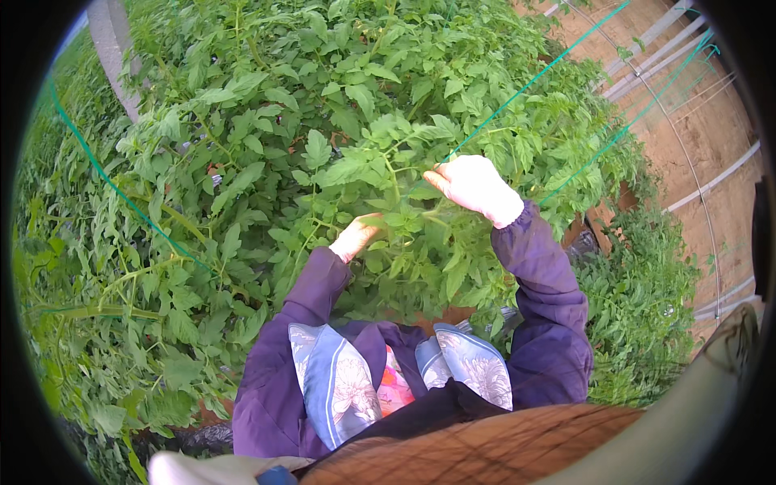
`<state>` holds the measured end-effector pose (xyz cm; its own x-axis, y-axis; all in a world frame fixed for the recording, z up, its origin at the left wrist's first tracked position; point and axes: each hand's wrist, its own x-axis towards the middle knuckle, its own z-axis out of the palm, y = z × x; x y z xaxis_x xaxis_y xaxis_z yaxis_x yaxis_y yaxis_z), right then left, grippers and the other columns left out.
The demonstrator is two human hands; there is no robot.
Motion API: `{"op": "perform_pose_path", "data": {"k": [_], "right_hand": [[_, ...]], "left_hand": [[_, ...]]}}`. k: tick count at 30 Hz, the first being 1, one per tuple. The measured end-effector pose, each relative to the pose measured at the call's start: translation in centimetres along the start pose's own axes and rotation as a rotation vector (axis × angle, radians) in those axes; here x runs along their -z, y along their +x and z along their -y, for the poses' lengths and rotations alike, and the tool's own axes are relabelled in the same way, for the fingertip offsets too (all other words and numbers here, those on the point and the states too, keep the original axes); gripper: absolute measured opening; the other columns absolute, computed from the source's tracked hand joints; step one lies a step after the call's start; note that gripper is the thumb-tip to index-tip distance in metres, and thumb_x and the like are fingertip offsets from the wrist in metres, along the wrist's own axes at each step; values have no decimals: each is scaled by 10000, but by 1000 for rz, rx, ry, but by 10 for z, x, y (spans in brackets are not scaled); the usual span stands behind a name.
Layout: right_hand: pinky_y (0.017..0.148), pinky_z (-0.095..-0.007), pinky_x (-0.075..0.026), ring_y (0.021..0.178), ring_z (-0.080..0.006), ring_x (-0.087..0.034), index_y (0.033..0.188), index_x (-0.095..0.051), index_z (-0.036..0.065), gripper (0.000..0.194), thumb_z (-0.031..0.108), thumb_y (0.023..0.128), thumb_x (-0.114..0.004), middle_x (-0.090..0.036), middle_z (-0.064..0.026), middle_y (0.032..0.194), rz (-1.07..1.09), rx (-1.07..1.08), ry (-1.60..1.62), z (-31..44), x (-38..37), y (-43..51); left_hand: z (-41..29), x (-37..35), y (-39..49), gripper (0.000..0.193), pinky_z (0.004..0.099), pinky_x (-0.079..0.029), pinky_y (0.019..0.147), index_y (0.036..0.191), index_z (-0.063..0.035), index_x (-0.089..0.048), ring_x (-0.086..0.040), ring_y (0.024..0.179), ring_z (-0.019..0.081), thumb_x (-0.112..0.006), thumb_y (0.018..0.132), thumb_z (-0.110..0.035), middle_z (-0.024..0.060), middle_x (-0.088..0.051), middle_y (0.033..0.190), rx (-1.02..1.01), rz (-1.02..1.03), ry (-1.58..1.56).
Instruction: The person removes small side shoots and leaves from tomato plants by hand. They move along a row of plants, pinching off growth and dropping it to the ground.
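Observation:
Tomato plants (357,163) with dense green leaves fill the space before me. My left hand (359,235) is among the leaves at a plant's stem, its fingertips partly hidden by foliage, so its grip is unclear. Higher and to the right, my right hand (471,185) has its thumb and fingers closed on a green twine (521,91), which runs up towards the upper right. A leafy tomato shoot (393,173) stands between the two hands. Strong light washes out the back of my right hand.
Another green twine (612,142) slants through plants at the right; one more (115,188) hangs at the left. A grey post (112,57) stands upper left. Pale metal bars (645,57) and a thin wire (679,130) cross before a brown earthen surface (703,151) at the right.

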<state>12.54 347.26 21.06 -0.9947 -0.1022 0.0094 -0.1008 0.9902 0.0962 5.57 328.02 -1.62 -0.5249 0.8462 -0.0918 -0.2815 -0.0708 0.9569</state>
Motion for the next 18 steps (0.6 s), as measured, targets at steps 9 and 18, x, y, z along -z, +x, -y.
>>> {"op": "perform_pose_path", "data": {"k": [9,18], "right_hand": [[643,-382,-488,674,-313,-616,740,-675,47,387,351,894,-493,-651,-111,728,15,35,190,5,-5,24],[690,-362,-501,758,-298,-640,907,-694,57,350,356,883,-512,-666,-119,807,107,101,203,-4,1,34]], "left_hand": [[-42,-17,-26,439,269,-407,864,1285,-3,-458,-512,951,135,-496,850,-58,47,-561,1110,-324,-464,405],[-31,-86,-52,546,458,-204,1083,1274,-61,-462,-381,1258,309,-603,753,-147,101,-502,1253,-592,-332,704]]}}
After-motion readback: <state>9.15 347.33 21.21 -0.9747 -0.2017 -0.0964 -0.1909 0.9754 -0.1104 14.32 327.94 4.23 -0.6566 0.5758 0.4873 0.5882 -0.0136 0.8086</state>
